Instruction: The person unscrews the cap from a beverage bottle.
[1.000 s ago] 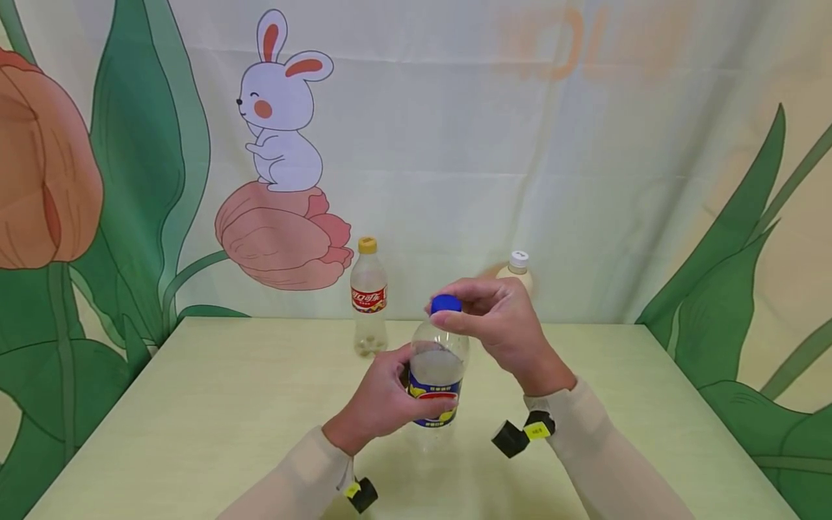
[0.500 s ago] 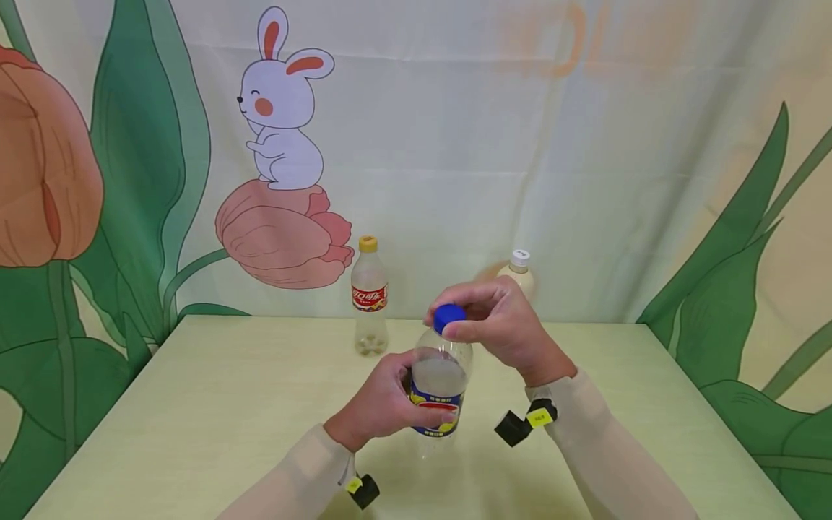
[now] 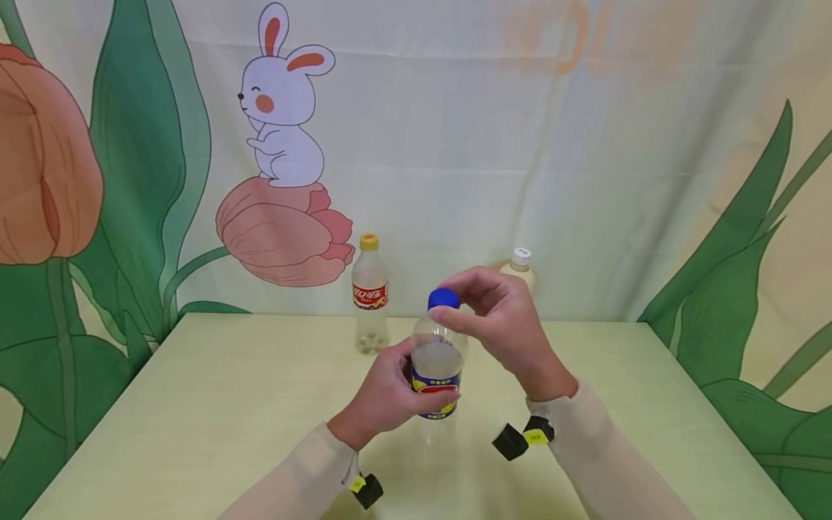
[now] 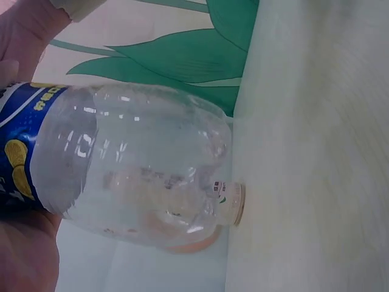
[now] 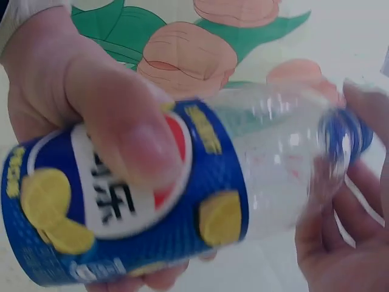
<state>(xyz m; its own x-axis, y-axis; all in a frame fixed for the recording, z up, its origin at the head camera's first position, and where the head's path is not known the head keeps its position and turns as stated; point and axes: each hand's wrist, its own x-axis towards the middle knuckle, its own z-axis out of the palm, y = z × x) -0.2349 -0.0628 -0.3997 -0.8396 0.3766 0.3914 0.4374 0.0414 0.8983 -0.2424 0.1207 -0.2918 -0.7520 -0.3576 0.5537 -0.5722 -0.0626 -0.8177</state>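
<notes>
A clear plastic soda bottle [image 3: 438,354] with a blue lemon-patterned label stands nearly upright in front of me. My left hand [image 3: 383,390] grips it around the label [image 5: 222,164], thumb across the front. At the top, my right hand [image 3: 503,321] pinches the blue cap [image 3: 443,297] between thumb and fingers. The cap sits on the bottle's neck. In the left wrist view, the bottle's see-through lower part [image 4: 146,121] shows, while the cap is out of that view. The right wrist view has both hands on the bottle, slightly blurred.
Behind, to the left, a bottle with a yellow cap and red label [image 3: 370,296] stands on the pale table [image 3: 227,404]. A cream-coloured bottle with a white cap [image 3: 521,257] is partly hidden behind my right hand. A printed curtain [image 3: 422,144] hangs at the table's back edge.
The bottle tipped and dipped slightly half a second ago; now it is straighter and its cap higher. My right hand's fingers have shifted on the cap. The left hand keeps its grip.
</notes>
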